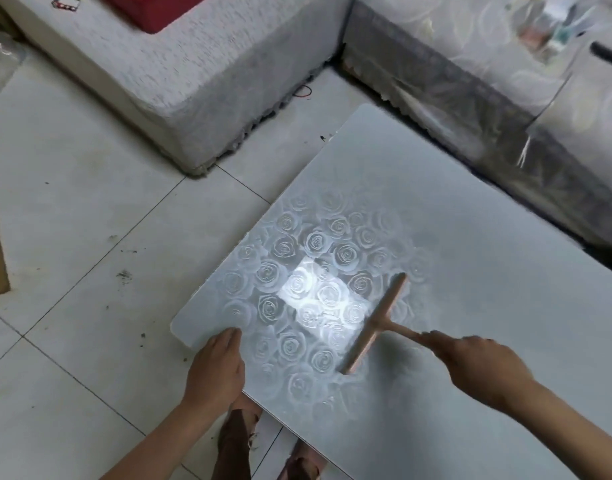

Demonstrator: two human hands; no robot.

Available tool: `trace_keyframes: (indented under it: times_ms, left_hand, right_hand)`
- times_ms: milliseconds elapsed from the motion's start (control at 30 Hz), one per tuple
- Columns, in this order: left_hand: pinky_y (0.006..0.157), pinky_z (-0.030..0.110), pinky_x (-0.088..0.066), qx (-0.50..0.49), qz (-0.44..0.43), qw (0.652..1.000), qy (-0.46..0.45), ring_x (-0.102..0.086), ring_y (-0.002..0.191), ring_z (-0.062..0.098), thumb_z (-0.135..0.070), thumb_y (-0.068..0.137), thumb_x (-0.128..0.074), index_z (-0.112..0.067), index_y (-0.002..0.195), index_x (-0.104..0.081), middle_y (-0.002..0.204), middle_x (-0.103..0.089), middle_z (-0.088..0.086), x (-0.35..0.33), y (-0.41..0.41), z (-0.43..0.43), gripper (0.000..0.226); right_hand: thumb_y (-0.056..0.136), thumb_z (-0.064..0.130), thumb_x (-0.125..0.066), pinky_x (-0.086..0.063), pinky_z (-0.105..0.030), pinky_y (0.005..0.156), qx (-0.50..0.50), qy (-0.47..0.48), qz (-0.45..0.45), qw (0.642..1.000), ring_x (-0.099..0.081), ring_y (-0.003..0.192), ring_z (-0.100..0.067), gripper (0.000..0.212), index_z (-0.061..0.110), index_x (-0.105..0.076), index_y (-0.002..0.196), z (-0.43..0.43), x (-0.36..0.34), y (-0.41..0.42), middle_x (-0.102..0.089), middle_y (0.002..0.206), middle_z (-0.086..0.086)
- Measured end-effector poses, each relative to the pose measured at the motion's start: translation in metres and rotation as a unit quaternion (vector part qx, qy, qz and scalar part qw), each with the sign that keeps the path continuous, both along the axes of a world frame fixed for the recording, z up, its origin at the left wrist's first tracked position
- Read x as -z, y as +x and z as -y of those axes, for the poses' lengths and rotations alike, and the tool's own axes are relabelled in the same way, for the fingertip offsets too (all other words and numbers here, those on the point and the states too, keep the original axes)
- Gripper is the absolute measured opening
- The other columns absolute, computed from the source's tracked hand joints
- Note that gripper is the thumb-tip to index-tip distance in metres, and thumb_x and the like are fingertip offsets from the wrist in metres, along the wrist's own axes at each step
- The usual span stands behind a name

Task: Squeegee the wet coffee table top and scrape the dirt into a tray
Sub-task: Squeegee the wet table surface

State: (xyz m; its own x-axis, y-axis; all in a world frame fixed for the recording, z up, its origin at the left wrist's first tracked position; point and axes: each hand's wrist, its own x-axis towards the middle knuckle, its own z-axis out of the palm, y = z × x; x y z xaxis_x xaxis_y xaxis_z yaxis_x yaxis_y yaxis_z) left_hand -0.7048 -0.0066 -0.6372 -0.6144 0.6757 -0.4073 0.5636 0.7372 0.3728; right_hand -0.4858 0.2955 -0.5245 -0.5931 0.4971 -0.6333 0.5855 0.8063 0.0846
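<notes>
So the squeegee is a pinkish T-shaped one, blade flat down on the counter near the front-left end. The blade runs diagonally, with the handle sticking out toward the right hand. That hand's grip is closed round the end of the handle, and the angle looks set up to drag water toward the near-left edge.

The left hand is empty, fingers laid loosely over the counter's near edge by the corner. My guess is it's just bracing the top so it doesn't shift.

The counter itself is pale frosted glass with a rose pattern. The roses show up sharp on the left of the blade and go hazy and grey on the right, so I'd say one side is wet or cleared and the other not, but can't tell which. Bright glare patch just left of the blade.

No tray anywhere in view. A grey sofa wraps round behind, and there are dirt specks on the tiled floor.
</notes>
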Motion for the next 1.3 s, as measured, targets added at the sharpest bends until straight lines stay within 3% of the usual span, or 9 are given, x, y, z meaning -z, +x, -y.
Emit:
trace_keyframes:
  times_ms: [67,133,267,400,667,833,933,1033,1300]
  left_hand:
    - [0.106,0.031,-0.036,-0.014,0.028,0.999,-0.01,-0.044,0.13,0.023,-0.011,0.094,-0.047,-0.003,0.141,-0.043,0.143,-0.047,0.009,0.001,0.008,-0.012,0.047]
    - [0.108,0.028,-0.031,-0.038,0.044,0.998,0.004,-0.038,0.134,0.018,-0.022,0.098,-0.041,-0.01,0.145,-0.037,0.146,-0.041,0.004,-0.001,0.017,-0.03,0.048]
    - [0.095,0.038,-0.042,-0.061,0.021,0.996,0.066,-0.048,0.12,0.028,-0.019,0.096,-0.048,-0.006,0.138,-0.046,0.131,-0.052,0.009,-0.003,0.021,-0.064,0.044]
    - [0.086,0.041,-0.045,-0.015,-0.01,0.999,0.035,-0.05,0.112,0.03,-0.015,0.094,-0.051,-0.006,0.136,-0.048,0.124,-0.054,0.012,0.009,0.019,-0.084,0.044]
    - [0.098,0.026,-0.04,0.023,0.052,0.998,0.009,-0.04,0.129,0.016,-0.022,0.098,-0.045,-0.014,0.142,-0.043,0.14,-0.042,0.001,0.017,0.064,-0.104,0.044]
    - [0.086,0.032,-0.047,-0.003,0.029,0.994,0.103,-0.056,0.112,0.024,-0.016,0.093,-0.058,-0.006,0.126,-0.06,0.119,-0.061,0.007,0.008,0.084,-0.11,0.035]
    - [0.073,0.032,-0.049,-0.011,-0.012,0.993,0.121,-0.061,0.094,0.027,-0.014,0.093,-0.058,-0.006,0.116,-0.065,0.103,-0.064,0.007,0.005,0.086,-0.105,0.025]
    - [0.076,0.037,-0.048,-0.055,0.014,0.998,0.03,-0.056,0.1,0.026,-0.018,0.097,-0.047,-0.011,0.128,-0.058,0.11,-0.06,0.008,0.009,0.076,-0.083,0.033]
    - [0.072,0.04,-0.049,-0.016,-0.001,1.0,0.025,-0.056,0.097,0.029,-0.015,0.094,-0.054,-0.012,0.131,-0.057,0.108,-0.06,0.01,0.02,0.115,-0.096,0.038]
  right_hand:
    - [0.096,0.031,-0.033,-0.042,-0.034,0.064,-0.039,0.008,-0.04,0.998,-0.065,0.087,-0.023,0.06,0.065,0.0,0.132,0.006,-0.005,-0.006,-0.06,0.088,0.005]
    - [0.094,0.029,-0.037,-0.038,-0.034,0.064,-0.054,-0.035,-0.089,0.994,-0.063,0.09,-0.028,0.059,0.06,-0.01,0.137,0.024,-0.001,-0.027,-0.058,0.089,0.001]
    - [0.093,0.027,-0.041,-0.034,-0.033,0.068,-0.044,-0.12,-0.132,0.983,-0.06,0.095,-0.033,0.048,0.044,-0.033,0.137,0.06,0.028,-0.078,-0.059,0.103,-0.01]
    - [0.09,0.017,-0.042,-0.034,-0.031,0.065,-0.02,-0.129,-0.138,0.982,-0.059,0.088,-0.034,0.05,0.036,-0.037,0.135,0.064,0.047,-0.076,-0.047,0.089,-0.008]
    - [0.092,0.021,-0.037,-0.045,-0.033,0.074,0.08,-0.113,-0.067,0.988,-0.06,0.1,-0.03,0.054,0.048,-0.032,0.138,-0.002,0.03,0.029,-0.063,0.113,-0.004]
    - [0.092,0.022,-0.035,-0.043,-0.034,0.069,0.026,-0.108,-0.108,0.988,-0.06,0.095,-0.03,0.064,0.06,-0.015,0.14,0.002,0.008,0.036,-0.062,0.103,-0.004]
    - [0.09,0.019,-0.04,-0.036,-0.034,0.066,-0.01,-0.148,-0.183,0.972,-0.059,0.091,-0.035,0.059,0.045,-0.024,0.14,0.034,0.015,0.015,-0.057,0.099,-0.01]
    - [0.09,0.014,-0.042,-0.036,-0.034,0.062,-0.007,-0.202,-0.196,0.959,-0.058,0.086,-0.036,0.043,0.023,-0.035,0.132,0.066,0.035,-0.009,-0.055,0.097,-0.015]
    - [0.098,0.029,-0.041,-0.046,-0.035,0.086,0.047,-0.269,-0.206,0.94,-0.058,0.105,-0.027,0.035,0.031,-0.043,0.133,0.034,0.059,0.048,-0.062,0.116,-0.005]
